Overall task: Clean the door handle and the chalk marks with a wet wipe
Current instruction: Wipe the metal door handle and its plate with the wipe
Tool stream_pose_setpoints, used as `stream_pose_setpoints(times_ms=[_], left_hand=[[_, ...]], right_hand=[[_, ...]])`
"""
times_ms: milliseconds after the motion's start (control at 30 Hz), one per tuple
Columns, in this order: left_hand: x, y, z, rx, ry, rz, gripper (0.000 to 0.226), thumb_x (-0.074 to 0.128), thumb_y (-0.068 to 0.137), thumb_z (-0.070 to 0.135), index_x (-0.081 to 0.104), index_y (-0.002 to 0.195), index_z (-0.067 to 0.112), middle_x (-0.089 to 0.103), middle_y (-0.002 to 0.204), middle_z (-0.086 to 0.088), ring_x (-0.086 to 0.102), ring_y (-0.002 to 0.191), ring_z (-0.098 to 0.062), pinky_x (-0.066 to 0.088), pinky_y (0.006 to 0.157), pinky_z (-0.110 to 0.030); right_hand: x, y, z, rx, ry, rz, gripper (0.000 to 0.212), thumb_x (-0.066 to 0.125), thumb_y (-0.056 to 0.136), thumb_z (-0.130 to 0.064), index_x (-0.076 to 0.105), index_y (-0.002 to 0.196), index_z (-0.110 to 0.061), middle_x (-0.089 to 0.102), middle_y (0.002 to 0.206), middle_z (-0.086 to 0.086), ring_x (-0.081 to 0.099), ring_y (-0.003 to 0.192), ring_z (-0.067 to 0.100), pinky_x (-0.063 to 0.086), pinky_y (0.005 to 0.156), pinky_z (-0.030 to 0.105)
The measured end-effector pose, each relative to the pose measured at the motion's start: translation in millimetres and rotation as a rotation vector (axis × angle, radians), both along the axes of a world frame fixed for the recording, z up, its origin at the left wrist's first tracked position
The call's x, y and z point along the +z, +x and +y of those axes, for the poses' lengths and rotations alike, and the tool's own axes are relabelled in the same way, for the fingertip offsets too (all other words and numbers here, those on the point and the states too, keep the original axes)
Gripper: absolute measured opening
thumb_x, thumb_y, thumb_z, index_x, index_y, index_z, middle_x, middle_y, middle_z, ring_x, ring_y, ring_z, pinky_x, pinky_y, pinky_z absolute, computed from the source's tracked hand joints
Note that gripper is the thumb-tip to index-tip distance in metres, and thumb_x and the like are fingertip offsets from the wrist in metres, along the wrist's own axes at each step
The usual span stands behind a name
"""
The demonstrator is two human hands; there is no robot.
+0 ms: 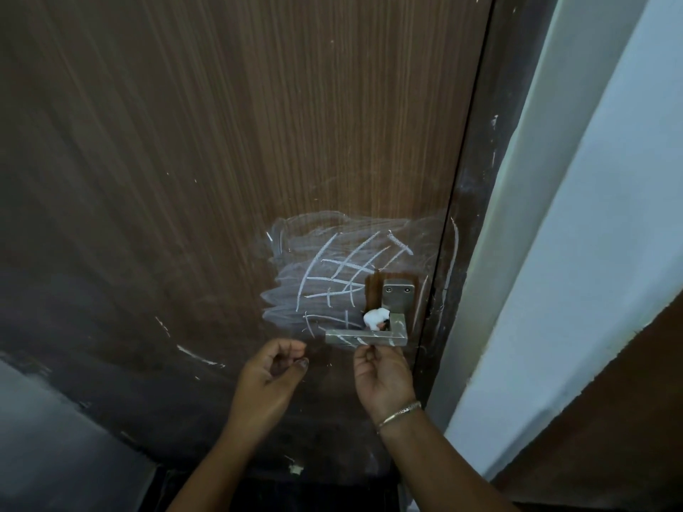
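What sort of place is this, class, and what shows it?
Probably a doorway inside a home or similar building: a wood-grain door with a metal lever handle, chalk marks scribbled on it, and a pale painted wall beside it.

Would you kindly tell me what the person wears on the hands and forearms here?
Both forearms are bare, with no sleeves or gloves in view. The right hand has a thin silver-coloured metal bracelet round its wrist. The left hand wears no jewellery that shows; one nail looks dark.
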State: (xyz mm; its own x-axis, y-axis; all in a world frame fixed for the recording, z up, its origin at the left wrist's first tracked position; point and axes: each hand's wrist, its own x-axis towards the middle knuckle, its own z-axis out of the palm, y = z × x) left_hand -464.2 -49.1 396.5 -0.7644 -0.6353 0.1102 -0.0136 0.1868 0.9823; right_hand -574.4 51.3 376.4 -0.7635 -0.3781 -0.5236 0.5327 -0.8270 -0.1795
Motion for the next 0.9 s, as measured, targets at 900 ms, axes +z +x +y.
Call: stream_pose_setpoints(times_ms=[900], left_hand=[[8.1,-7.5,6.5,-0.058,-0.042,-0.024,0.028,0.059,0.081,-0.009,0.06,0.094,0.016,0.065,0.091,-0.009,0.061,0.085,-0.012,0.048,0.069,-0.006]], right_hand=[[-15.7,-12.8,47.1,-0.189,0.227,0.082,0.021,0.057,0.084,0.009,0.059,0.076,-0.01,0.065,0.093,0.01,0.062,0.088,0.022,0.057,0.057,0.025]])
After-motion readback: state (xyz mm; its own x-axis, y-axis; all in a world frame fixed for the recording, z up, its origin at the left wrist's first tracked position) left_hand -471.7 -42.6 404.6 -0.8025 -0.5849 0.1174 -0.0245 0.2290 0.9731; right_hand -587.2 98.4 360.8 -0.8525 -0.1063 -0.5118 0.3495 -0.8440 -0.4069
